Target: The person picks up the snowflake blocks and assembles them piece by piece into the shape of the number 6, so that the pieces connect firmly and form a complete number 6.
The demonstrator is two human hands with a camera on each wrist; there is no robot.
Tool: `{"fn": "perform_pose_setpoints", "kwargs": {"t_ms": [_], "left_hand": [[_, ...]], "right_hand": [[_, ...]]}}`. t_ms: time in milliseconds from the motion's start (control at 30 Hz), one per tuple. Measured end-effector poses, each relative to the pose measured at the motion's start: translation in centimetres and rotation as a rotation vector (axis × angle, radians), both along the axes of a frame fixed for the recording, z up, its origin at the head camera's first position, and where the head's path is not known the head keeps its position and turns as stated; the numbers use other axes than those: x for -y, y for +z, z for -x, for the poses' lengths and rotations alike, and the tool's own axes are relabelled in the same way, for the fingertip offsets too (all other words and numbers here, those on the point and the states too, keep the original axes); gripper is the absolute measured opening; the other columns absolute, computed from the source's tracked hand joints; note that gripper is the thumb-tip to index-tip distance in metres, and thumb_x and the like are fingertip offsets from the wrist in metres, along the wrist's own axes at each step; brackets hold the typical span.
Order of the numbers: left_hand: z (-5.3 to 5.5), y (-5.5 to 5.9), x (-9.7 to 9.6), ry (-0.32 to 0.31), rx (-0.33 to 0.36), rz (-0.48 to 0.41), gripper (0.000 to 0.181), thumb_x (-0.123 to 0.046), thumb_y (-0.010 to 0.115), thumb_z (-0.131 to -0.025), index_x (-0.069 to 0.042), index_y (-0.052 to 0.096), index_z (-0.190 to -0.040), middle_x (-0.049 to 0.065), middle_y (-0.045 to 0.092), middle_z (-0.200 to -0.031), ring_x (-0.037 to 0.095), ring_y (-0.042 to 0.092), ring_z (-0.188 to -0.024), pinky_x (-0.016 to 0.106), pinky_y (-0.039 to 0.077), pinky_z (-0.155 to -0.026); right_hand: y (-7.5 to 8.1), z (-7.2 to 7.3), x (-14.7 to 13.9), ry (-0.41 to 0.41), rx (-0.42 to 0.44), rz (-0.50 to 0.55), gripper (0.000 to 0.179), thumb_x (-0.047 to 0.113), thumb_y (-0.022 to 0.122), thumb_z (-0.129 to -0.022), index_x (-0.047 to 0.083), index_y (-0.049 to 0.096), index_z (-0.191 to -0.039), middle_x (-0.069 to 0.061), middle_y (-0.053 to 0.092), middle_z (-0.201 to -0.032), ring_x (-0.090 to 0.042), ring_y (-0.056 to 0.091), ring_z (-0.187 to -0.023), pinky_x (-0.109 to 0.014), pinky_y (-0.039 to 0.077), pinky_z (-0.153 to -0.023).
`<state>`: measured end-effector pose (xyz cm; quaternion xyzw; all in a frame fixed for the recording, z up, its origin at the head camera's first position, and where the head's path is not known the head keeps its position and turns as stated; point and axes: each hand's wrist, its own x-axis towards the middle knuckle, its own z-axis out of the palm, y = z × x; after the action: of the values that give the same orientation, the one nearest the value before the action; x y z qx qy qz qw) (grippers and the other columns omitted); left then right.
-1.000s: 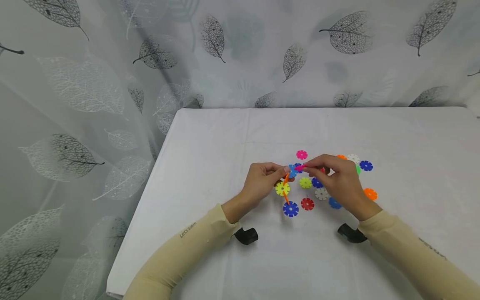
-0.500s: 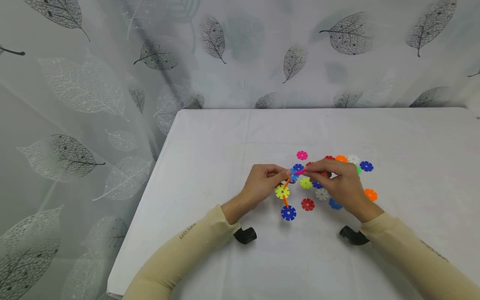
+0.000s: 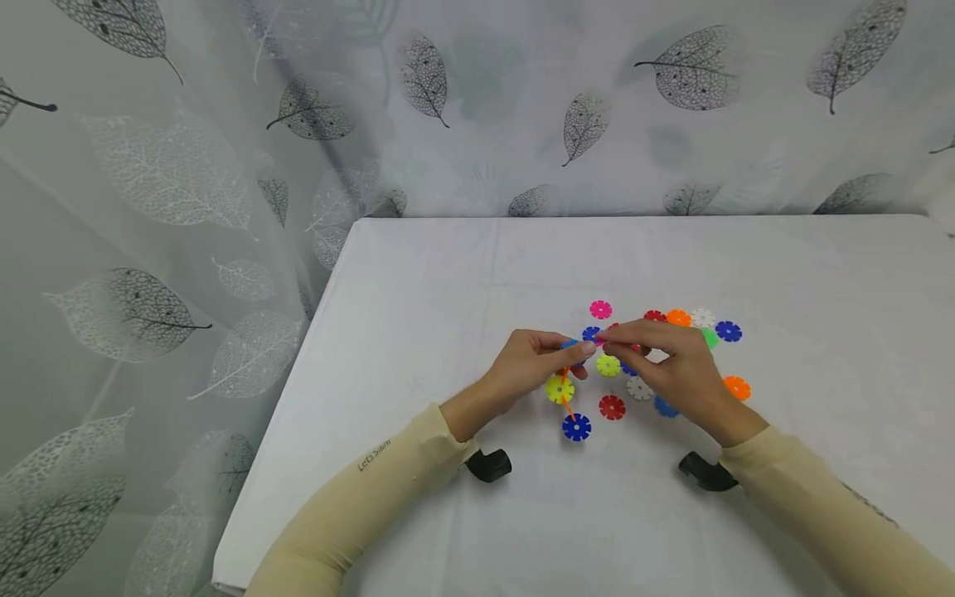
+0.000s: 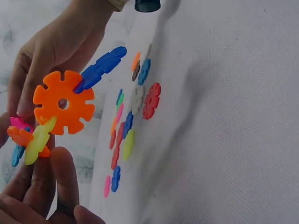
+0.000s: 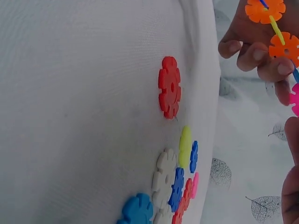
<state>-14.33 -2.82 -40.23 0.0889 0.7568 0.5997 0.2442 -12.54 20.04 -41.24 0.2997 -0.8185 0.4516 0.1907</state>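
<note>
Slightly lower than a second ago, a disc chain (image 3: 555, 395) hangs toward six o'clock from a person's left hand (image 3: 530, 365), fingers pinching its light-blue disc (image 4: 17, 155). At three o'clock, the right hand (image 3: 677, 358) pinches its pink disc (image 5: 295, 99); loose discs (image 3: 608, 411) dot the white table (image 3: 440, 286) from one to three o'clock.

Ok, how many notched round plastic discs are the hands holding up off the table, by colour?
Dark blue notched plastic disc: 1
Orange notched plastic discs: 2
Yellow notched plastic disc: 1
Light blue notched plastic disc: 1
Pink notched plastic disc: 1
Total: 6
</note>
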Motion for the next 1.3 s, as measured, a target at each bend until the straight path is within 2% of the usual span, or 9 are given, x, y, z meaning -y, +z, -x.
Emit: {"fn": "perform_pose_setpoints", "kwargs": {"t_ms": [267, 400, 567, 700, 833, 933, 1100, 1167, 1300], "left_hand": [[0.1, 0.3, 0.3, 0.092, -0.032, -0.033, 0.036, -0.042, 0.069, -0.096, -0.012, 0.079, -0.112, 0.002, 0.077, -0.093, 0.018, 0.067, -0.09, 0.043, 0.049, -0.094], [0.4, 0.3, 0.6, 0.132, -0.05, -0.084, 0.032, -0.037, 0.07, -0.097, -0.011, 0.078, -0.114, 0.0, 0.075, -0.091, 0.02, 0.071, -0.082, 0.038, 0.054, -0.091], [0.6, 0.1, 0.9, 0.164, -0.063, -0.138, 0.034, -0.032, 0.068, -0.099, -0.005, 0.075, -0.117, 0.005, 0.075, -0.091, 0.022, 0.073, -0.079, 0.034, 0.053, -0.091], [0.7, -0.1, 1.0, 0.175, -0.071, -0.148, 0.03, -0.032, 0.066, -0.1, -0.008, 0.077, -0.116, 0.004, 0.076, -0.092, 0.021, 0.073, -0.08, 0.035, 0.052, -0.092], [0.8, -0.1, 1.1, 0.166, -0.084, -0.18, 0.03, -0.028, 0.064, -0.101, -0.005, 0.075, -0.116, 0.006, 0.075, -0.095, 0.023, 0.073, -0.081, 0.035, 0.052, -0.094], [0.8, 0.0, 1.1, 0.161, -0.093, -0.199, 0.033, -0.026, 0.061, -0.102, 0.001, 0.072, -0.118, 0.007, 0.075, -0.097, 0.023, 0.073, -0.082, 0.034, 0.053, -0.094], [1.0, -0.1, 1.2, 0.153, -0.08, -0.223, 0.035, -0.023, 0.06, -0.103, 0.007, 0.069, -0.12, 0.009, 0.074, -0.096, 0.022, 0.072, -0.085, 0.033, 0.056, -0.088], [1.1, -0.2, 1.2, 0.148, -0.069, -0.233, 0.035, -0.022, 0.061, -0.103, 0.008, 0.068, -0.12, 0.01, 0.073, -0.094, 0.022, 0.072, -0.084, 0.034, 0.057, -0.086], [1.1, -0.3, 1.2, 0.152, -0.056, -0.243, 0.036, -0.023, 0.063, -0.102, 0.008, 0.067, -0.12, 0.011, 0.073, -0.092, 0.023, 0.073, -0.082, 0.034, 0.057, -0.088]], "right_hand": [[0.4, -0.7, -2.3, -0.222, 0.124, 0.032, 0.041, -0.002, 0.073, -0.091, 0.012, 0.07, -0.129, -0.002, 0.069, -0.122, 0.0, 0.062, -0.101, -0.013, 0.048, -0.081], [0.4, -0.9, -4.4, -0.299, 0.164, 0.116, 0.039, -0.004, 0.069, -0.093, 0.007, 0.068, -0.13, -0.008, 0.068, -0.123, -0.002, 0.063, -0.101, -0.013, 0.047, -0.083], [0.4, -0.9, -6.5, -0.374, 0.213, 0.183, 0.037, -0.005, 0.067, -0.094, 0.002, 0.067, -0.13, 0.001, 0.068, -0.121, -0.001, 0.065, -0.095, -0.01, 0.048, -0.081], [0.2, -0.9, -7.9, -0.414, 0.251, 0.185, 0.037, -0.002, 0.067, -0.095, 0.001, 0.065, -0.132, 0.008, 0.067, -0.121, 0.001, 0.065, -0.094, -0.008, 0.048, -0.08], [-0.1, -1.1, -9.5, -0.464, 0.338, 0.137, 0.038, 0.01, 0.067, -0.098, 0.005, 0.063, -0.136, 0.015, 0.063, -0.121, 0.004, 0.063, -0.093, -0.006, 0.047, -0.076], [-0.3, -1.3, -10.8, -0.513, 0.475, 0.067, 0.043, 0.025, 0.065, -0.101, 0.008, 0.06, -0.14, 0.02, 0.059, -0.117, 0.008, 0.061, -0.09, -0.007, 0.047, -0.071], [-0.7, -1.5, -12.8, -0.527, 0.706, -0.126, 0.058, 0.047, 0.06, -0.1, 0.008, 0.056, -0.144, -0.005, 0.058, -0.126, 0.003, 0.055, -0.086, -0.015, 0.049, -0.064], [-0.9, -1.5, -13.4, -0.509, 0.753, -0.184, 0.061, 0.049, 0.06, -0.099, 0.007, 0.056, -0.142, -0.017, 0.057, -0.129, -0.002, 0.055, -0.085, -0.019, 0.05, -0.062], [-1.2, -1.6, -14.3, -0.47, 0.8, -0.257, 0.061, 0.051, 0.061, -0.098, 0.005, 0.059, -0.139, -0.023, 0.059, -0.125, -0.013, 0.058, -0.087, -0.024, 0.052, -0.061]]}}
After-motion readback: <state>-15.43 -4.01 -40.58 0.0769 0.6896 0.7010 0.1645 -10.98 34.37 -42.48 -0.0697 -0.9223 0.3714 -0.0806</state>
